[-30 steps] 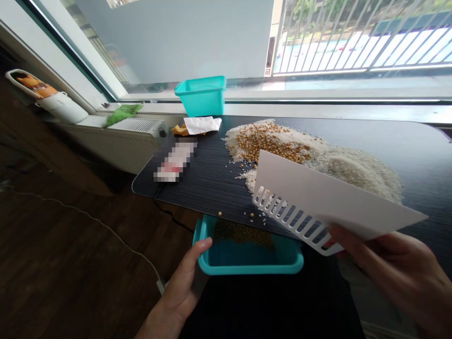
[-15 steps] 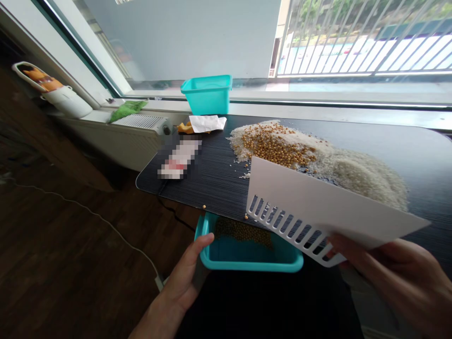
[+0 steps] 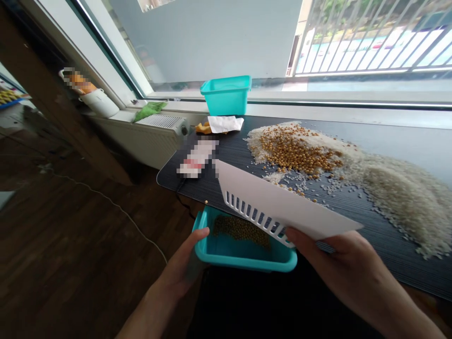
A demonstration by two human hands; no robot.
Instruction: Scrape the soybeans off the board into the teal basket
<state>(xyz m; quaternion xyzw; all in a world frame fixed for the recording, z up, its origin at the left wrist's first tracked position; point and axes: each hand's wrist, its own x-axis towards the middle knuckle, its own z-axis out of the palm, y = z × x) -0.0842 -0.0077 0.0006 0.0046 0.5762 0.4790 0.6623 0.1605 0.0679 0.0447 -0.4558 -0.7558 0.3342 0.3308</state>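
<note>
My left hand (image 3: pixel 183 268) grips the left end of a teal plastic tub (image 3: pixel 243 254) held just under the near edge of the black table (image 3: pixel 406 136). Yellow beans (image 3: pixel 242 229) lie in the tub's far half. My right hand (image 3: pixel 339 263) holds a white slotted scoop (image 3: pixel 278 207) tilted over the table edge, above the tub. Farther back on the table, a patch of yellow beans (image 3: pixel 296 150) sits on a spread of white rice (image 3: pixel 399 188) that runs off to the right.
A second teal tub (image 3: pixel 226 94) stands on the window sill. White paper (image 3: pixel 226 123) and a blurred packet (image 3: pixel 197 157) lie at the table's left end. A white radiator (image 3: pixel 155 132) and green cloth (image 3: pixel 148 110) are left of the table. A white cable (image 3: pixel 106 202) crosses the wooden floor.
The scoop has moved left and toward me, from over the rice to the table edge above the tub. My view has swung to the left. The left hand still holds the tub.
</note>
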